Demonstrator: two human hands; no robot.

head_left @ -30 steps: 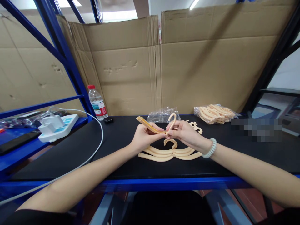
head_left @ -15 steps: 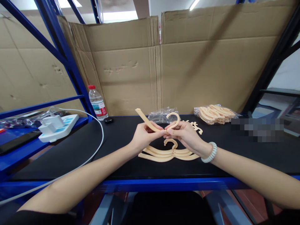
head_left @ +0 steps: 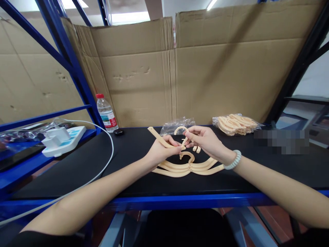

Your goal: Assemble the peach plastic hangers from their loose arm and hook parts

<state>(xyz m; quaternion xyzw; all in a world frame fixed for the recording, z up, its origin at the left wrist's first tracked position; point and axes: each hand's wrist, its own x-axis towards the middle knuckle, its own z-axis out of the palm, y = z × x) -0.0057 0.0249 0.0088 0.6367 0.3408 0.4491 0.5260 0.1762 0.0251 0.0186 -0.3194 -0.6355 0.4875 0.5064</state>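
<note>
My left hand [head_left: 162, 150] is closed around a cream hanger arm [head_left: 156, 136], whose flat end points up and to the left. My right hand [head_left: 204, 141] pinches a cream hanger hook [head_left: 180, 128] by its stem, curve upward. The stem's lower end meets the arm's inner end at my left fingertips; whether they are joined I cannot tell. Just below both hands, several cream hangers [head_left: 177, 171] lie nested on the black tabletop [head_left: 123, 178], one hook among them showing. Small cream pieces [head_left: 197, 149] lie behind my right hand, partly hidden.
Behind the hands lies a crumpled clear bag [head_left: 177, 125], with a clear packet of cream parts [head_left: 235, 124] to the right. A water bottle [head_left: 107, 116] and a small black object [head_left: 118, 132] stand back left. A white cable [head_left: 112, 151] runs from the power strip [head_left: 74, 136] across the left side.
My right hand has shifted its grip up the hook's stem, and the hook has turned and moved left. The hanger arm in my left hand has dropped slightly.
</note>
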